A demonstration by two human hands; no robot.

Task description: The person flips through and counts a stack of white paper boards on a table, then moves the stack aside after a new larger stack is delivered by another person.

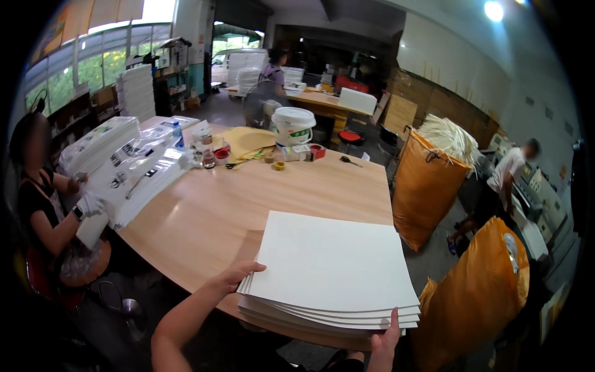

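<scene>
A stack of large white boards lies over the near edge of the wooden table, its upper sheets slightly fanned along the front. My left hand is closed on the left side of the upper boards, thumb on top and the other fingers mostly hidden. At the near right corner, my right hand grips the same boards with its thumb up against the front edge; its fingers underneath are hidden. Below the held sheets, more boards show at the front, and I cannot tell exactly where the held ones end.
On the table stand a white bucket, a tape roll and black scissors. A gloved co-worker sits left beside plastic-wrapped stacks. Orange sacks stand right; other people work farther back.
</scene>
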